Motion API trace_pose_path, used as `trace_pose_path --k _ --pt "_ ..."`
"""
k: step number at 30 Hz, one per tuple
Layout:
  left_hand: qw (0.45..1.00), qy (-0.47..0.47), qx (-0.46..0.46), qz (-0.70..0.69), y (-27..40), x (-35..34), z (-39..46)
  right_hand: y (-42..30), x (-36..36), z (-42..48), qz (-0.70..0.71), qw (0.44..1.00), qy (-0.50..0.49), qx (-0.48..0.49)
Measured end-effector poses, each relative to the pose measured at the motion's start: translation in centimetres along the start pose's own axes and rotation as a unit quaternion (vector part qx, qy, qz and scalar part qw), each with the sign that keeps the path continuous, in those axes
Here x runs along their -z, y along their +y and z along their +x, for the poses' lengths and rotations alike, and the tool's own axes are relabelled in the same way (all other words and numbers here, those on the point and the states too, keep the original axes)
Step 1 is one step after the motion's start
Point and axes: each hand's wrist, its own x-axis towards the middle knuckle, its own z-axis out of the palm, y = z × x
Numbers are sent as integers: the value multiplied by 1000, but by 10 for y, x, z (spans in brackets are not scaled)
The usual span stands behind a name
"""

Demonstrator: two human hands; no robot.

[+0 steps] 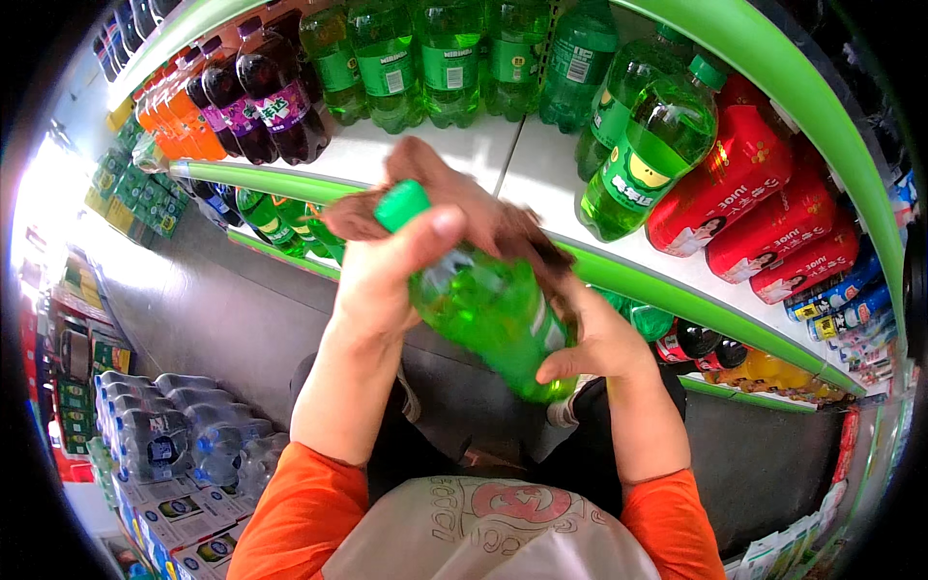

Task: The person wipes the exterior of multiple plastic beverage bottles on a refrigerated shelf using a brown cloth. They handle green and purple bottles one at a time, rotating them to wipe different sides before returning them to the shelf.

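Tilted in front of my body is a green plastic soda bottle (478, 312) with a green cap (402, 205), blurred by motion. My left hand (384, 268) grips it near the neck, the thumb lying just below the cap. Around its lower end is my right hand (609, 333), thumb close to the base. A brown cloth (457, 192) lies along the bottle's far side, between it and my hands; most of my fingers are hidden behind bottle and cloth.
Beyond my hands, a white shelf (464, 152) with a green front edge carries green Mirinda bottles (449, 65), purple-labelled bottles (272, 94), orange bottles (181, 109) and red packs (718, 181). Lower shelves hold more bottles. Shrink-wrapped water bottles (152, 435) sit on cartons at left.
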Motion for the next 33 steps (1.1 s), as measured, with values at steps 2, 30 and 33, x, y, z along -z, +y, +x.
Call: trace_pose_path --k 2,30,33 --pt "994 108 -30 -20 7 0 1 -10 11 -4 -173 984 25 -31" --pt "991 75 -59 89 52 39 -10 53 -18 -12 -19 988 155 -1" --pt "975 61 -156 145 42 23 -9 48 -22 -9 -95 972 212 40"
